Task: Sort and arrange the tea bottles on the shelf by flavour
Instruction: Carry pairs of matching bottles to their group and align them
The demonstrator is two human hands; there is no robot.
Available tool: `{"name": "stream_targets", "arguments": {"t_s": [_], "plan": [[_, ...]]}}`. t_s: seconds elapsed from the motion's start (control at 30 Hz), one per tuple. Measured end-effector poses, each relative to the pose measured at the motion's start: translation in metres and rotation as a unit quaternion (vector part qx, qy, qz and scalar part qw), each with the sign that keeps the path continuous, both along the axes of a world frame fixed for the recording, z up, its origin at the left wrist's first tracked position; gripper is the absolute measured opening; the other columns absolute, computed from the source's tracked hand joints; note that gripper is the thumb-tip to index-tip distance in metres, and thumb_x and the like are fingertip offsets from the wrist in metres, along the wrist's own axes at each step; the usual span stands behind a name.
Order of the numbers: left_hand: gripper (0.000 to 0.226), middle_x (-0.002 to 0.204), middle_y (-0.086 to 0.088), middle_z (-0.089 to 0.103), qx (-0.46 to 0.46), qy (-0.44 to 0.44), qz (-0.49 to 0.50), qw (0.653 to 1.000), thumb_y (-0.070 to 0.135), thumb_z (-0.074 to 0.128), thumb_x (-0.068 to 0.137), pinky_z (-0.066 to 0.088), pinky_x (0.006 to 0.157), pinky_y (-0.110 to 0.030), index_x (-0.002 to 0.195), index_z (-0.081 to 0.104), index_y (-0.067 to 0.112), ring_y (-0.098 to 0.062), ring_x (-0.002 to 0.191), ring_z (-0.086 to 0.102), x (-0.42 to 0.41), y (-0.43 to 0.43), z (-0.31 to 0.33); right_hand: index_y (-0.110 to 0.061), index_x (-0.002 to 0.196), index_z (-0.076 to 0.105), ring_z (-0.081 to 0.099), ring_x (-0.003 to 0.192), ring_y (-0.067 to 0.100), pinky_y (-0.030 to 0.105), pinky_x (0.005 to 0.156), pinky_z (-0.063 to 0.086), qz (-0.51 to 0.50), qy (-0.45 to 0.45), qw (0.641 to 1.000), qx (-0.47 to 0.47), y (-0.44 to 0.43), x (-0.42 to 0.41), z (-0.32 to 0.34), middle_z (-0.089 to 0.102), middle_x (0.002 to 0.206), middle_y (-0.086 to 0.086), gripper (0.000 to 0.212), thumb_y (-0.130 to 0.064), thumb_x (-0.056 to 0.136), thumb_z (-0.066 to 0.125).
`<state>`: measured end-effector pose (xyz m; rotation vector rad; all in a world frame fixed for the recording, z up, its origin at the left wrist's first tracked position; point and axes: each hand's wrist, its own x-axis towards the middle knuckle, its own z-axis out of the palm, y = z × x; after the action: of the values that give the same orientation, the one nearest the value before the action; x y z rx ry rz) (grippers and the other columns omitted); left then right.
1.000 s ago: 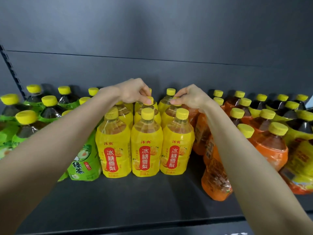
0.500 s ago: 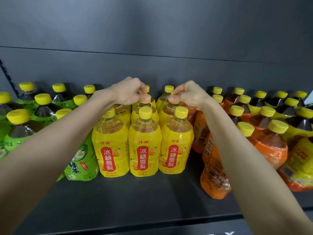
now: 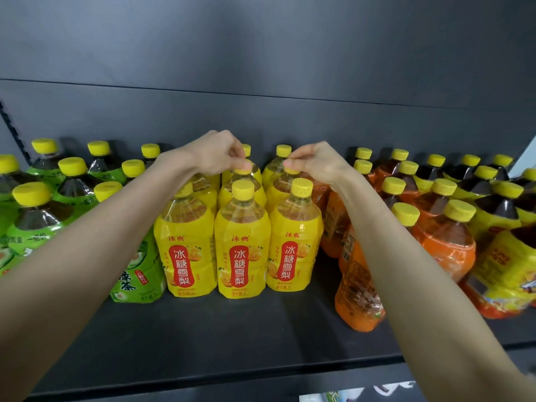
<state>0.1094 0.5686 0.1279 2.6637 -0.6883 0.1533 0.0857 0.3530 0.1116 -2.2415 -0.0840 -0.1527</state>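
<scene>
Several yellow-labelled pear tea bottles stand in rows at the middle of the dark shelf. My left hand pinches the yellow cap of a second-row yellow bottle. My right hand pinches the cap of the neighbouring second-row yellow bottle. Green-labelled tea bottles stand to the left. Orange-labelled bottles stand to the right, partly hidden by my right forearm.
Dark-tea bottles with yellow and red labels fill the far right. The shelf's back wall rises behind all rows. A perforated upright runs at the far left. The shelf's front strip lies bare below the bottles.
Both hands stay on the same two second-row caps. The fingers have shifted slightly and the view has drifted a little; the bottles barely moved.
</scene>
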Motion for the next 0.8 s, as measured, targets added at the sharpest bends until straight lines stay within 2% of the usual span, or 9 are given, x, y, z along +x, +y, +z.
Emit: {"name": "stream_targets", "arguments": {"t_s": [0.1, 0.23, 0.33, 0.43, 0.5, 0.57, 0.63, 0.7, 0.8], "plan": [[0.04, 0.122, -0.007, 0.064, -0.03, -0.038, 0.0, 0.999, 0.038, 0.047, 0.096, 0.039, 0.094, -0.029, 0.121, 0.063, 0.011, -0.024, 0.114, 0.055, -0.019, 0.001, 0.002, -0.011, 0.13, 0.056, 0.057, 0.116, 0.019, 0.039, 0.1, 0.049, 0.005, -0.002, 0.998, 0.064, -0.001, -0.017, -0.007, 0.061, 0.127, 0.005, 0.05, -0.044, 0.092, 0.057], [0.037, 0.114, -0.009, 0.064, -0.151, -0.18, 0.006, 0.972, 0.035, 0.049, 0.096, 0.037, 0.087, -0.023, 0.118, 0.063, 0.009, -0.023, 0.107, 0.058, -0.063, -0.001, -0.021, -0.013, 0.147, 0.034, 0.041, 0.134, 0.014, 0.036, 0.112, 0.036, -0.027, -0.063, 0.987, 0.145, 0.006, -0.055, -0.033, 0.041, 0.149, 0.002, 0.074, -0.055, 0.089, 0.055], [0.049, 0.124, -0.008, 0.056, -0.16, -0.247, 0.016, 0.955, 0.042, 0.052, 0.093, 0.032, 0.096, -0.021, 0.128, 0.054, 0.008, -0.02, 0.116, 0.051, -0.096, -0.002, -0.06, -0.016, 0.151, 0.024, 0.043, 0.123, -0.001, 0.018, 0.098, 0.039, -0.035, -0.069, 0.973, 0.217, 0.014, -0.086, -0.06, 0.041, 0.146, -0.006, 0.087, -0.045, 0.082, 0.068], [0.061, 0.136, -0.012, 0.046, -0.158, -0.301, 0.047, 0.939, 0.045, 0.052, 0.089, 0.028, 0.106, -0.026, 0.135, 0.044, 0.005, -0.022, 0.126, 0.04, -0.122, -0.002, -0.103, -0.019, 0.147, 0.028, 0.055, 0.09, -0.018, 0.003, 0.073, 0.045, -0.03, -0.067, 0.959, 0.275, 0.019, -0.099, -0.087, 0.054, 0.116, -0.021, 0.083, -0.029, 0.079, 0.075], [0.068, 0.142, -0.015, 0.041, -0.148, -0.303, 0.074, 0.939, 0.046, 0.051, 0.089, 0.029, 0.109, -0.034, 0.139, 0.037, 0.003, -0.025, 0.131, 0.037, -0.134, -0.003, -0.129, -0.027, 0.141, 0.032, 0.059, 0.099, -0.007, 0.012, 0.08, 0.05, -0.037, -0.066, 0.951, 0.301, 0.022, -0.101, -0.101, 0.059, 0.12, -0.012, 0.082, -0.036, 0.074, 0.078], [0.072, 0.145, -0.017, 0.039, -0.12, -0.297, 0.095, 0.943, 0.048, 0.05, 0.088, 0.03, 0.111, -0.041, 0.141, 0.033, 0.002, -0.028, 0.134, 0.035, -0.14, -0.004, -0.153, -0.026, 0.147, 0.028, 0.056, 0.118, 0.012, 0.032, 0.096, 0.05, -0.057, -0.052, 0.943, 0.323, 0.024, -0.102, -0.112, 0.054, 0.136, -0.002, 0.099, -0.053, 0.066, 0.079], [0.075, 0.149, -0.017, 0.034, -0.084, -0.303, 0.106, 0.943, 0.048, 0.051, 0.088, 0.022, 0.115, -0.045, 0.143, 0.029, 0.002, -0.027, 0.138, 0.03, -0.141, -0.003, -0.172, -0.027, 0.149, 0.026, 0.054, 0.122, 0.019, 0.044, 0.102, 0.046, -0.068, -0.039, 0.935, 0.345, 0.025, -0.101, -0.118, 0.052, 0.139, 0.0, 0.103, -0.06, 0.063, 0.073], [0.078, 0.152, -0.016, 0.029, -0.05, -0.317, 0.118, 0.94, 0.041, 0.06, 0.086, 0.015, 0.116, -0.045, 0.145, 0.026, 0.003, -0.027, 0.141, 0.025, -0.138, -0.003, -0.183, -0.029, 0.149, 0.027, 0.055, 0.122, 0.02, 0.046, 0.102, 0.046, -0.069, -0.025, 0.932, 0.355, 0.023, -0.099, -0.124, 0.052, 0.139, 0.001, 0.108, -0.066, 0.058, 0.071], [0.085, 0.151, -0.016, 0.031, -0.022, -0.346, 0.14, 0.928, 0.032, 0.07, 0.079, 0.015, 0.114, -0.05, 0.145, 0.024, 0.004, -0.026, 0.141, 0.024, -0.132, -0.002, -0.186, -0.027, 0.149, 0.028, 0.056, 0.12, 0.022, 0.042, 0.099, 0.049, -0.062, -0.014, 0.933, 0.355, 0.022, -0.096, -0.126, 0.054, 0.137, 0.003, 0.108, -0.066, 0.059, 0.074]]}}
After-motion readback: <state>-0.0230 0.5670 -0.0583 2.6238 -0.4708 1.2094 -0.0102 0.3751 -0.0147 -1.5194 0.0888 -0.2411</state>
